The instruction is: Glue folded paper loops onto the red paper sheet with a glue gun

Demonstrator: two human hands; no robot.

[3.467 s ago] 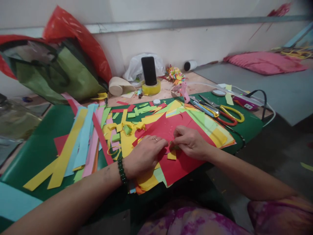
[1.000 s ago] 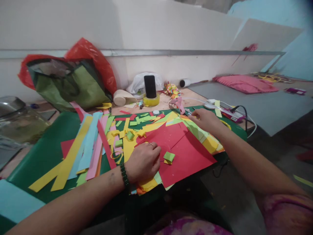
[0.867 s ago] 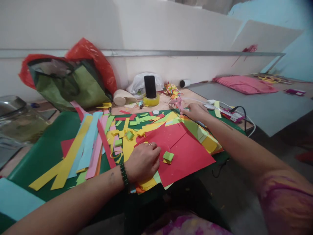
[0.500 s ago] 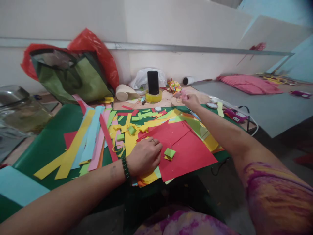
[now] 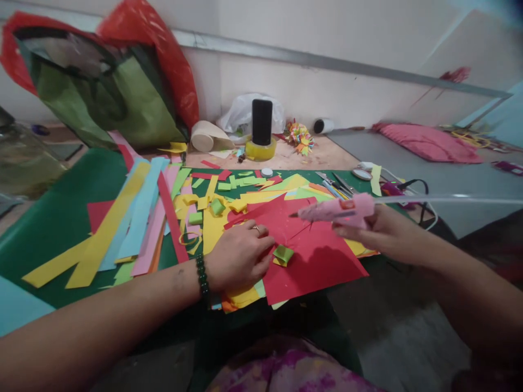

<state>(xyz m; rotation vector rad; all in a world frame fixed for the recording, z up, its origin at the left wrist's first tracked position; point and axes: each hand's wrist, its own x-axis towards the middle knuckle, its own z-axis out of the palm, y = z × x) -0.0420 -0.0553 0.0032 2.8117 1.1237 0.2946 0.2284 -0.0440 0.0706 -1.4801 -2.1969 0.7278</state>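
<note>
My right hand is wrapped round a pink hot glue gun. Its nozzle points left above a red paper sheet. A clear glue stick sticks out of the gun's back end. My left hand, with a ring and a dark green bead bracelet, rests at the left side of the red sheet. Its fingers are curled together, and what they pinch, if anything, is hidden. Just right of those fingertips lies a small folded green and yellow paper piece. Yellow paper shows under the hand.
Long coloured paper strips fan out on the green mat at left. Scissors and pens lie behind the red sheet. A phone stands by a yellow tape roll. A green bag stands back left.
My right hand has come back from the far side of the table, and the glue gun now shows clearly in it. My left hand has hardly moved. The view has shifted slightly.
</note>
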